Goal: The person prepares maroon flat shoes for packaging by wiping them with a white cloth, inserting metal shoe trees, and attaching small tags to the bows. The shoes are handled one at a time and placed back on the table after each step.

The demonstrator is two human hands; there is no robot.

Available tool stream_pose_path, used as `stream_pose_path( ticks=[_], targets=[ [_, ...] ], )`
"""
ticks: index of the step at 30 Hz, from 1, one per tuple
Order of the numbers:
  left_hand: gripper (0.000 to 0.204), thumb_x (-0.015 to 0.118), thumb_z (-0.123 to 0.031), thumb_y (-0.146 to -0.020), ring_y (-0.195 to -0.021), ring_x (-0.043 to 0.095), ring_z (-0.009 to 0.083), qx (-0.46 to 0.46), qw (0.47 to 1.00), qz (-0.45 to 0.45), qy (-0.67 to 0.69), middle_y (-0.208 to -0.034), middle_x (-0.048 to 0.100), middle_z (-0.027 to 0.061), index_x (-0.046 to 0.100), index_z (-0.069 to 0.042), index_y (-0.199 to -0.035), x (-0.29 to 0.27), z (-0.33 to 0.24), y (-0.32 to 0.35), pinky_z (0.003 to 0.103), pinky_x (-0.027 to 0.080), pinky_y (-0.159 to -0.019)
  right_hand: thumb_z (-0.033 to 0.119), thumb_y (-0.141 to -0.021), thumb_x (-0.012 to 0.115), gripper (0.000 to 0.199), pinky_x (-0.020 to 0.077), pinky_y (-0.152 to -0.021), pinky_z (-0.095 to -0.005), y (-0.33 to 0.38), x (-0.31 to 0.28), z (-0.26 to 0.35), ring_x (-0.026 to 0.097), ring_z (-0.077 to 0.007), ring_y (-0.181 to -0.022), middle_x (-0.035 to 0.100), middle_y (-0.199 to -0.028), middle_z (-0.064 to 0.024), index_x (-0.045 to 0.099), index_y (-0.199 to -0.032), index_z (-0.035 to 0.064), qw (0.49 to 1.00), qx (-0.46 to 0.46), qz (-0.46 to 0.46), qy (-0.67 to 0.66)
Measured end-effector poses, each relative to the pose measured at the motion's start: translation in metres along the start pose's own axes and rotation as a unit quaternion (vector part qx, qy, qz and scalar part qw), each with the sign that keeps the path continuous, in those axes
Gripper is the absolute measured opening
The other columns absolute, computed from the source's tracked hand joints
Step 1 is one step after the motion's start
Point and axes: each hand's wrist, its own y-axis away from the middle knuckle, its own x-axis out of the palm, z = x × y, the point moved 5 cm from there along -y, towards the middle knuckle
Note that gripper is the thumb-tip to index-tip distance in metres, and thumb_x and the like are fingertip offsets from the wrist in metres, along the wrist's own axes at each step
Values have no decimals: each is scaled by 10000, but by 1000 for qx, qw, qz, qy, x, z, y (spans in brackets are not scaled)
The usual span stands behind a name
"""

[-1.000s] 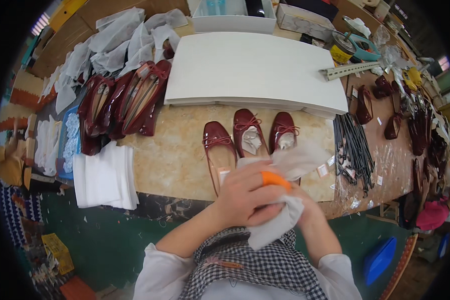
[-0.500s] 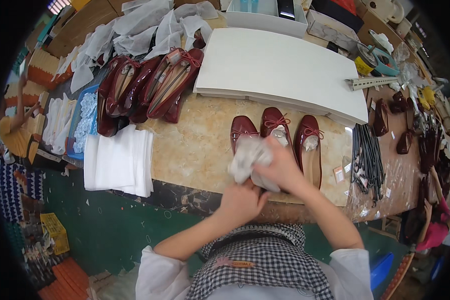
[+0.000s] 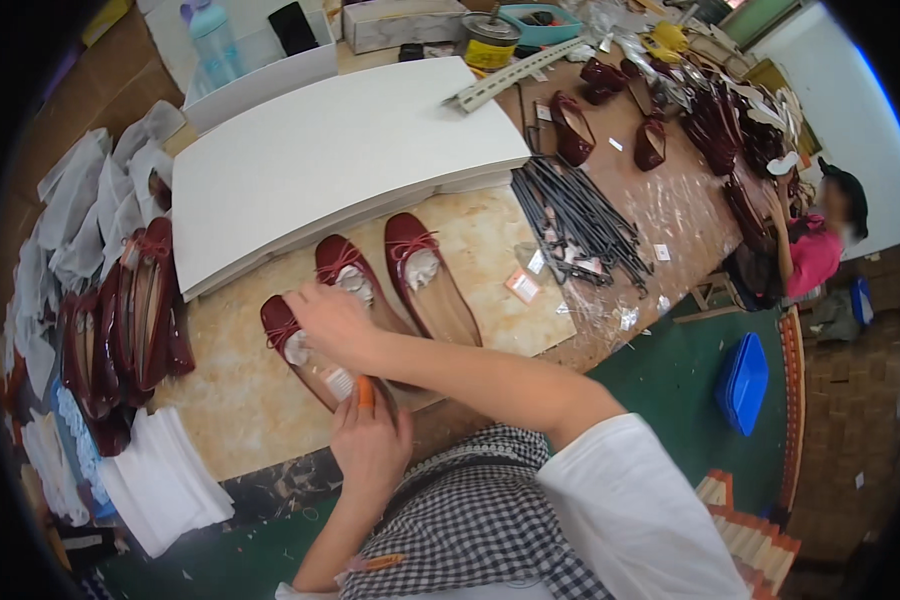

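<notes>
Three dark red ballet flats with bows stand side by side on the marbled worktop [image 3: 225, 350]. Over the toe and opening of the leftmost ballet flat [image 3: 278, 314] my right hand [image 3: 332, 325] curls its fingers, hiding part of the bow. My left hand [image 3: 372, 440] is closed round the heel of that shoe, and an orange band [image 3: 366, 392] shows at one finger. A tag [image 3: 338, 382] lies inside near the heel. Crumpled white paper shows in the middle ballet flat [image 3: 340, 255] and the right ballet flat [image 3: 415, 245].
White boards [image 3: 340, 150] lie stacked behind the shoes. More red flats [image 3: 150, 310] stand at the left by folded white cloths [image 3: 165, 480]. Black strips [image 3: 580, 215] and a tag [image 3: 521, 285] lie to the right. A person in pink [image 3: 815, 258] sits farther right.
The crumpled whitish wad that both hands held is no longer in them. Both hands are now on the leftmost flat. My view has turned toward the right.
</notes>
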Motion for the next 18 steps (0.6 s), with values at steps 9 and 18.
stream_pose_path(
  ticks=[9, 18],
  targets=[
    [438, 667, -121, -799, -855, 641, 246, -209, 956, -91, 184, -1002, 671, 166, 608, 31, -1205, -48, 85, 23, 345, 490, -830, 143, -856, 624, 295, 508, -787, -359, 101, -151, -149, 619, -297, -915, 644, -1013, -131, 625, -1138, 57, 978, 91, -188, 5],
    [483, 507, -90, -881, -1051, 612, 204, -286, 793, -184, 505, -1133, 630, 157, 479, 36, -1347, 1, 113, 34, 314, 512, -864, 223, -834, 641, 199, 541, -651, -452, 157, -201, -277, 673, -361, -743, 667, -785, -189, 584, -847, 33, 885, 313, -97, 330]
  ],
)
